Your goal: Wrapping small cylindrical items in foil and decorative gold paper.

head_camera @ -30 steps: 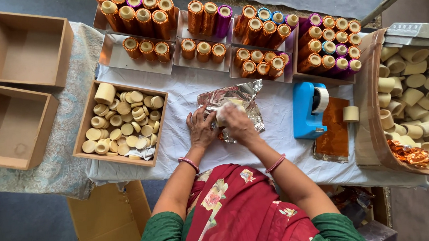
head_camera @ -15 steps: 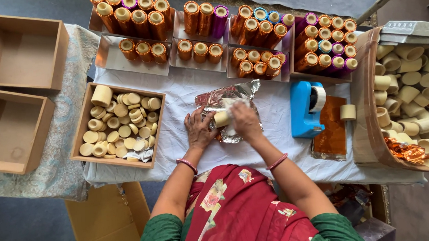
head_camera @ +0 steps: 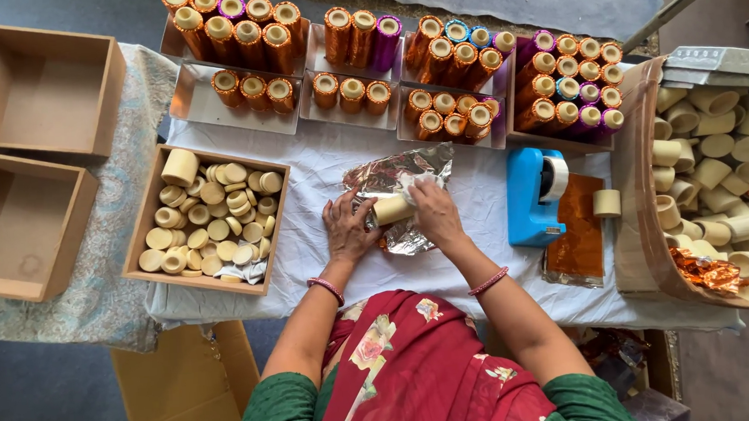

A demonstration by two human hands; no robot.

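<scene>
Head view: both hands, left (head_camera: 349,230) and right (head_camera: 434,214), clasp a light, stiff tube (head_camera: 391,210) over crinkly, tear-prone foil (head_camera: 397,188) mid-table, best held by its ends.

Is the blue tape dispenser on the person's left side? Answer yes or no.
No, the blue tape dispenser stands beyond the right hand, on that hand's side of the silver foil sheet.
</scene>
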